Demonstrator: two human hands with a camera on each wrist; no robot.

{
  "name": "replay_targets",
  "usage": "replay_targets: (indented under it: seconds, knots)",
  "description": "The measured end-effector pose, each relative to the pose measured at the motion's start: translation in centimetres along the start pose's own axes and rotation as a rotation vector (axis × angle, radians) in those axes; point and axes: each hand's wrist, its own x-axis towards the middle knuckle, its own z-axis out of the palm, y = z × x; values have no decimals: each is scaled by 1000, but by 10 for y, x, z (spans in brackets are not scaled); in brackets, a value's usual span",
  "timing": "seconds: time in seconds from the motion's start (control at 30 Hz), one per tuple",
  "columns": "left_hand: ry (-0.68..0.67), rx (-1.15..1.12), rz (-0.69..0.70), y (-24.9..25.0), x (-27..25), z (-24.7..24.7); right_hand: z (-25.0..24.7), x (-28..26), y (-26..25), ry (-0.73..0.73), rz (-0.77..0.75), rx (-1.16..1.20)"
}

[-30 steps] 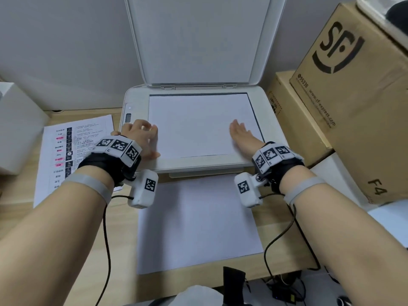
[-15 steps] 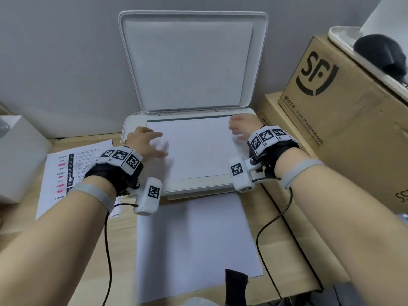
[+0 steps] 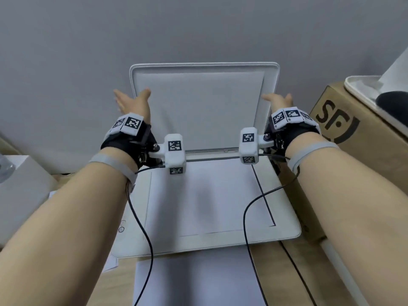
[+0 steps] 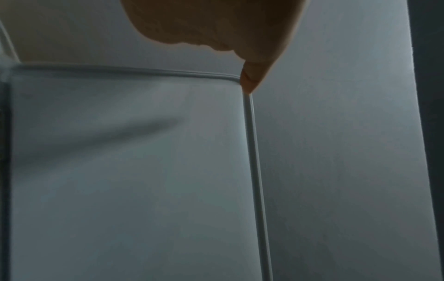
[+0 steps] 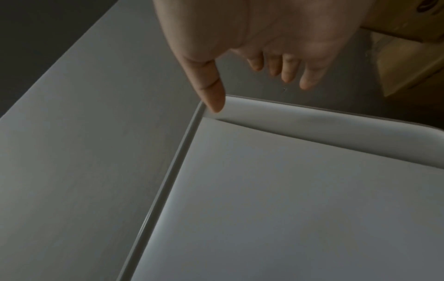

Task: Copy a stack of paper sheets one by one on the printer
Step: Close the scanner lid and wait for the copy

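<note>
Both hands raised to lid [image 3: 198, 107] edges, cardboard box [image 3: 362, 138] right

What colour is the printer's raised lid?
White: the lid shows best in the head view.

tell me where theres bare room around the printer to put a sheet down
Little bare room: the desk strip between the front sheet and right forearm. Crowded: the printer glass holds a sheet, boxes press its right side, papers lie left.
</note>
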Motion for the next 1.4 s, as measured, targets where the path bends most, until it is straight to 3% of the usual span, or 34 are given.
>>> replay_targets:
  seconds: [0.17,0.33,0.5,0.73,0.83,1.0,1.13,1.3,1.4]
  knots:
    - [-106,-149,-17,6,7,6,-2,6,-18,-101,-48,46]
    - [-98,-129,22,4,-4,3,0,-9,-21,-182,-64,19]
    - [-110,-148,65,6,-27,-20,-3,-35,-8,-57,-70,127]
    - [-70,-209,113,-32,-87,-49,-22,-73,41,88,-86,292]
    - [-86,-281,40,-48,-109,-63,-34,-86,65,70,-47,422]
    - [-164,-446,-220,-73,-123,-95,-49,-102,103,54,19,578]
    - [-255,-304,-285,-100,-133,-112,-60,-109,138,150,29,506]
    - [-328,36,-222,-119,-150,-115,-80,-121,173,117,37,108]
    - [-401,390,-204,-132,-158,-117,-82,-124,184,84,16,-116]
